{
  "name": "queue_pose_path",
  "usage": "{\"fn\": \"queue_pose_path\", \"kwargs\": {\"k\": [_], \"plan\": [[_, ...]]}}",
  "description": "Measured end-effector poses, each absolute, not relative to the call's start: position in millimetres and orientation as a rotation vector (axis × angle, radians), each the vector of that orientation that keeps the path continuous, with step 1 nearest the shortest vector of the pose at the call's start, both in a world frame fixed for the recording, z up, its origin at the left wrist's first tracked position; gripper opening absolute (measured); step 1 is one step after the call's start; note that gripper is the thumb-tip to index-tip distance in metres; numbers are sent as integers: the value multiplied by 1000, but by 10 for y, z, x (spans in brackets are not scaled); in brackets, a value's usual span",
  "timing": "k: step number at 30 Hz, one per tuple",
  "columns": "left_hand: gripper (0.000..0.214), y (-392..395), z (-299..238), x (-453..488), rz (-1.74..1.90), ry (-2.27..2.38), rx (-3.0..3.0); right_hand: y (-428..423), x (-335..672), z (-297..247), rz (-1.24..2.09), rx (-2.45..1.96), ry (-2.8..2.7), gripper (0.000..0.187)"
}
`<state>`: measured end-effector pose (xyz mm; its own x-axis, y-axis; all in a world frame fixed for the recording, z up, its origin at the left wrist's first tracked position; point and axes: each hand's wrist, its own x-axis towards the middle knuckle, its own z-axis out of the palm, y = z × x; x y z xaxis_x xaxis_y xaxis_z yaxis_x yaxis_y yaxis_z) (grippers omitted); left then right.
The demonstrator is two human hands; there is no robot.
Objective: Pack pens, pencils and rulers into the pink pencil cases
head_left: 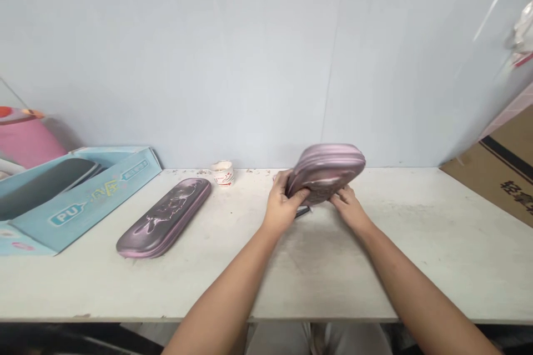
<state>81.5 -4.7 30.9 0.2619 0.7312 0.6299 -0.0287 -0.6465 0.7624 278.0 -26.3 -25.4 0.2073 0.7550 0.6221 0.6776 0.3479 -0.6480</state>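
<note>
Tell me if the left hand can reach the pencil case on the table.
Probably yes: nothing bulky lies between the left hand and the pencil case, though that hand holds a second case.

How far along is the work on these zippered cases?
Looks done: one zippered case lies closed on the table. In hand: a matching case, held by the left hand and right hand. Left: a dark oval shape sits in the blue box, and a small dark item lies by the hands.

Pencil case (325, 173) above the table (375, 266)
</note>
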Motion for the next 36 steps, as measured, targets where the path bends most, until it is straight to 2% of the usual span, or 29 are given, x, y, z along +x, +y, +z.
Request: {"fn": "queue_pose_path", "kwargs": {"k": [3, 5, 12, 16, 19, 25, 28, 32, 36], "plan": [[50, -22, 312, 846, 1451, 511, 1469, -284, 2721, -190, 250, -1341, -1466, 20], [53, 1, 312, 841, 1425, 508, 1303, -302, 2727, -142, 239, -1320, -1374, 18], [40, 37, 289, 790, 1080, 746, 1331, -358, 2955, -84, 125, -1351, -1180, 10], [41, 39, 292, 796, 1130, 709, 1185, -382, 3042, -26, 187, -1357, -1204, 11], [42, 35, 301, 804, 1169, 660, 1050, -371, 3018, -10, 363, -1303, -1156, 12], [39, -12, 294, 886, 1161, 496, 785, -379, 2614, -53, 1078, -958, -1065, 16], [36, -7, 264, 905, 1111, 483, 718, -393, 2433, -58, 1204, -910, -1062, 19], [38, 41, 274, 827, 1040, 561, 748, -387, 2500, -35, 1078, -1037, -1051, 26], [41, 62, 328, 742, 986, 666, 851, -417, 2726, 43, 948, -867, -827, 25]]}}
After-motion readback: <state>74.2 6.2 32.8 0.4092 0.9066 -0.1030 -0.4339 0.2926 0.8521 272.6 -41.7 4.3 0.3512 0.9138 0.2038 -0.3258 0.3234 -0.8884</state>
